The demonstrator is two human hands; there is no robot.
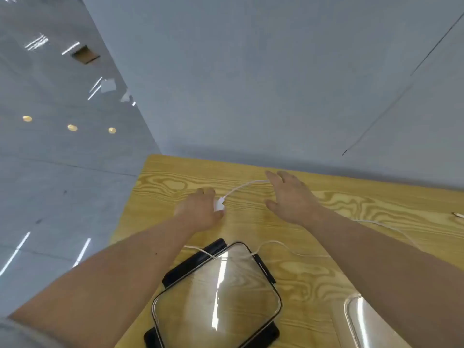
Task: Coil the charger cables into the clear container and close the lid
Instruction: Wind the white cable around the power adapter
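My left hand (200,209) is gripping the white charger plug (219,205), frame centre. My right hand (291,197) is lying flat and spread over the thin glossy cable (241,186), its end hidden. The clear rounded container (216,295) is sitting on woodgrain table (313,277), cut off below.

White charger cable (241,186) loose across the wood table; clear container (216,295) open, black-clipped.

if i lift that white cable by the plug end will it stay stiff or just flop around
Probably floppy: the white cable lies in loose curves across the table. It looks thin, so likely light, and should trail behind the plug at the left hand. Another stretch drapes over the clear container, so it may snag on the rim.
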